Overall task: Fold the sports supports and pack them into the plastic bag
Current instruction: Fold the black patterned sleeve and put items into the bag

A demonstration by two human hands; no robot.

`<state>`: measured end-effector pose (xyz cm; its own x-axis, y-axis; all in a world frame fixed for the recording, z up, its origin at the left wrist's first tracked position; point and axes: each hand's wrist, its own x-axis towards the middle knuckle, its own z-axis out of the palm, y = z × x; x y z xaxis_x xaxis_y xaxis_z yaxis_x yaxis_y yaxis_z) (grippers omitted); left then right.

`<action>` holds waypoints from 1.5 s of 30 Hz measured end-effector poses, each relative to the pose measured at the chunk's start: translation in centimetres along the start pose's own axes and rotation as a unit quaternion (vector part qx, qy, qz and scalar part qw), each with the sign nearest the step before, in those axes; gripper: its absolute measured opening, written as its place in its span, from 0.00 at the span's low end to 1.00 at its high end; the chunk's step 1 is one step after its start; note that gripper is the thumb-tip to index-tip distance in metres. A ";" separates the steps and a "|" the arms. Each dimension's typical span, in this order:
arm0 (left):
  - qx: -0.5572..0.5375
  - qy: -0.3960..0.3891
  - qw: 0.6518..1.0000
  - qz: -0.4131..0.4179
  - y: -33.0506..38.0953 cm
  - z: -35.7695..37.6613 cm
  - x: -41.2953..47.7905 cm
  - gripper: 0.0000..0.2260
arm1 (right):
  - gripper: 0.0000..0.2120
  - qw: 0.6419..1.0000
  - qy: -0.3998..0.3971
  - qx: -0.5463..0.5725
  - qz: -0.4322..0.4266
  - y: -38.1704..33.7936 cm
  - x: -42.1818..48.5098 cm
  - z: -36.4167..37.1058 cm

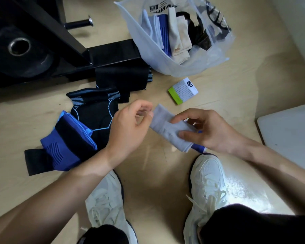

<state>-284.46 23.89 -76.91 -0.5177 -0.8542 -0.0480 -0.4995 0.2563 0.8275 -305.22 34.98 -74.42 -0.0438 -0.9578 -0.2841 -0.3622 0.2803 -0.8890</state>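
Observation:
A pale grey support with a blue end (167,128) is held over the floor between both hands. My right hand (208,131) grips its lower half, thumb on top. My left hand (128,125) pinches its upper left edge with the fingertips. The clear plastic bag (144,55) stands open at the top, with grey, blue, beige and black folded supports inside. On the floor to the left lie a blue and black support (67,148) and a black one with light blue lines (93,111). A white and green wristband (183,90) rests below the bag.
A black gym machine frame (63,36) and a weight plate (19,48) fill the upper left. Another black support (123,81) lies against the frame. A white board (289,134) sits at the right. My white shoes (208,180) stand on the wooden floor below the hands.

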 end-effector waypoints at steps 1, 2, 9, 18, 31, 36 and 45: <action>0.015 0.026 0.999 0.033 0.6 -0.7 0.2 0.09 | 0.13 1.000 0.013 -0.001 -0.001 -0.5 -0.1 -0.8; 0.031 0.054 0.996 0.064 1.2 -1.4 0.5 0.09 | 0.13 1.000 0.028 0.005 -0.006 -1.0 -0.1 -1.7; 0.153 0.215 0.939 0.222 5.6 -5.5 5.3 0.09 | 0.16 0.983 0.153 -0.032 -0.100 -5.1 0.5 -6.6; 0.306 0.196 0.892 0.270 8.9 -6.8 12.4 0.08 | 0.15 0.953 0.211 -0.153 -0.155 -7.7 6.4 -9.4; 0.332 0.140 0.891 0.276 8.4 -7.5 17.3 0.15 | 0.15 0.912 0.291 -0.256 -0.131 -8.2 10.7 -11.4; 0.305 0.046 0.905 0.294 8.9 -8.0 18.2 0.37 | 0.17 0.911 0.168 -0.320 -0.199 -7.6 13.3 -11.2; 0.331 -0.023 0.908 0.257 9.5 -9.0 20.4 0.54 | 0.28 0.865 0.099 -0.471 -0.141 -6.8 19.3 -12.5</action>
<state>-293.56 4.84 -64.99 -0.8211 -0.5291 0.2142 -0.4837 0.8442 0.2308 -315.29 13.76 -69.38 0.0440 -0.9980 0.0461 -0.9784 -0.0523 -0.1998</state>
